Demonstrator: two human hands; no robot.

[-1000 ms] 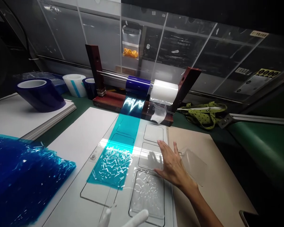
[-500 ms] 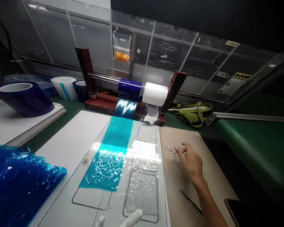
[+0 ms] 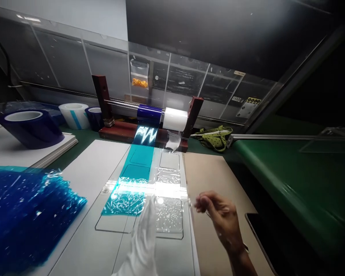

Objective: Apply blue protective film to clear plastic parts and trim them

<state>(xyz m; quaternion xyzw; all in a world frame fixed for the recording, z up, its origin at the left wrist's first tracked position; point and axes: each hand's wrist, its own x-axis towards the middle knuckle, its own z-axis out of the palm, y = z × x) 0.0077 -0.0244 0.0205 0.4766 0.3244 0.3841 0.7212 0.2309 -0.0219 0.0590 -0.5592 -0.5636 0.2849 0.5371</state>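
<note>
My left hand (image 3: pixel 143 241), in a white glove, stretches its fingers forward over the plate, seen edge-on between the two film strips. To its left lies the teal-blue film strip (image 3: pixel 136 172), wrinkled at its near end, running down from the blue film roll (image 3: pixel 150 114). On its other side is the clear film strip (image 3: pixel 169 214), bubbled and creased, inside black outlines. My bare right hand (image 3: pixel 218 214) is closed, its fingertips pinched together above the brown board (image 3: pixel 204 165). What they hold, if anything, is blurred.
A dark red stand (image 3: pixel 117 132) carries the blue roll and a white roll (image 3: pixel 175 119). More rolls (image 3: pixel 31 130) stand at the left, behind a heap of blue film (image 3: pixel 25 222). A phone (image 3: pixel 258 237) lies at the right, and a green dotted pouch (image 3: pixel 212 138) farther back.
My right hand has moved left and nearer, away from the clear scraps on the board, and its fingers have curled in. The gloved left hand has risen farther into view. The camera has shifted.
</note>
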